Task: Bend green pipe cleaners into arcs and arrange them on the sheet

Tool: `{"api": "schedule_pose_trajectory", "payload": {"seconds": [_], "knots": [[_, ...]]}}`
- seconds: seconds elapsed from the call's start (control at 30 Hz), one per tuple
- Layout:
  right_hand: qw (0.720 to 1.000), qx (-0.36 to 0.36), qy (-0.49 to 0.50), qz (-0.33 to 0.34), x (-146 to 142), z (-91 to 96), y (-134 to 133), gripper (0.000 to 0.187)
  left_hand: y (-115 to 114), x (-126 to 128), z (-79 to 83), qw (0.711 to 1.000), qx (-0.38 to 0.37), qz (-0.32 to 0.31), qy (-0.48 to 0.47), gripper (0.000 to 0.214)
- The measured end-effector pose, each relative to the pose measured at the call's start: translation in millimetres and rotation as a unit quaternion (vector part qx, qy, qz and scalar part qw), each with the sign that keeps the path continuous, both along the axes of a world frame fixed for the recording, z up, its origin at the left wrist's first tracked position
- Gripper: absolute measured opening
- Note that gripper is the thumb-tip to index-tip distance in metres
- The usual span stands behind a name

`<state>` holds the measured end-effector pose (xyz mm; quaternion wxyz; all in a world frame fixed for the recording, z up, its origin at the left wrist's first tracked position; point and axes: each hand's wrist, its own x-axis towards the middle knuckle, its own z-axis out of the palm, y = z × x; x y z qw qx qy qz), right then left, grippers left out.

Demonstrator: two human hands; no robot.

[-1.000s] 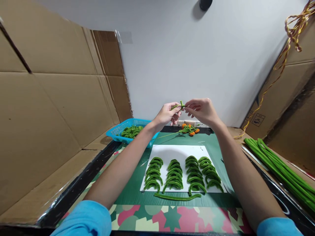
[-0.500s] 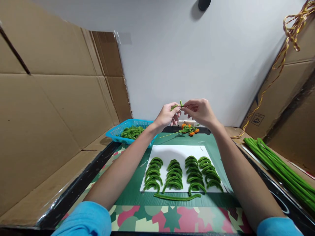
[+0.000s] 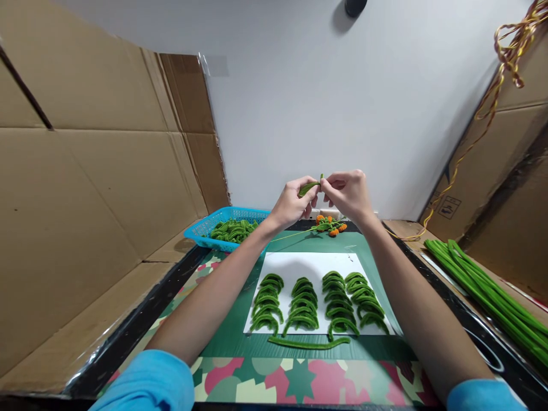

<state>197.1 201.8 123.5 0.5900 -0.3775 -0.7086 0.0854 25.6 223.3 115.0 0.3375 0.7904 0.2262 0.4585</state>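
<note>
Above the far end of the table, my left hand [image 3: 295, 201] is closed on a green pipe cleaner [image 3: 307, 188] folded into a leaf-like loop. My right hand [image 3: 350, 193] pinches the pipe cleaner's tip, where a short end sticks up between the two hands. Below them, a white sheet [image 3: 308, 262] carries several columns of curved green pipe cleaner pieces [image 3: 303, 302]. One nearly straight pipe cleaner [image 3: 308, 345] lies along the sheet's near edge. The fingers partly hide the piece being held.
A blue plastic basket [image 3: 201, 233] with green pieces stands at the back left. Orange pipe cleaner flowers [image 3: 331, 226] on a stem lie behind the sheet. Long green pipe cleaners [image 3: 488, 285] are bundled at the right. Cardboard walls [image 3: 107, 171] flank the table; a twisted cord [image 3: 488, 108] hangs at right.
The left hand has shifted slightly right and turned, so more of the folded pipe cleaner shows. The right fingers have moved a little along its end. Everything on the table stays put.
</note>
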Motion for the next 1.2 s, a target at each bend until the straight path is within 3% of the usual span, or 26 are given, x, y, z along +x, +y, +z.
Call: {"api": "schedule_pose_trajectory", "payload": {"seconds": [0.2, 0.4, 0.53, 0.67, 0.87, 1.2], "knots": [[0.991, -0.053, 0.106, 0.058, -5.2, -0.9, 1.8, 0.026, 1.5, 3.1, -1.9, 0.994, 0.093, 0.054, -0.016, 0.019], [0.989, -0.088, 0.061, 0.102, 3.5, 2.3, 4.6, 0.031, 2.5, -0.3, 2.3, 0.998, 0.035, 0.042, 0.013, 0.018], [0.99, -0.068, -0.001, 0.12, 10.3, 6.1, 1.7, 0.035, 2.2, -3.0, 4.7, 0.999, 0.029, 0.042, 0.002, 0.018], [0.992, -0.055, -0.041, 0.109, 12.2, 10.4, -4.9, 0.033, 2.6, -5.3, 6.7, 0.999, 0.028, 0.023, 0.001, 0.017], [0.986, -0.033, -0.135, 0.089, 13.7, 12.3, -10.0, 0.015, -0.1, -10.3, 14.9, 0.999, -0.013, 0.015, -0.036, 0.015], [0.99, 0.022, -0.137, 0.023, 13.9, 13.1, -7.9, 0.019, 1.5, -11.1, 16.3, 0.997, -0.024, 0.006, -0.068, 0.016]]}}
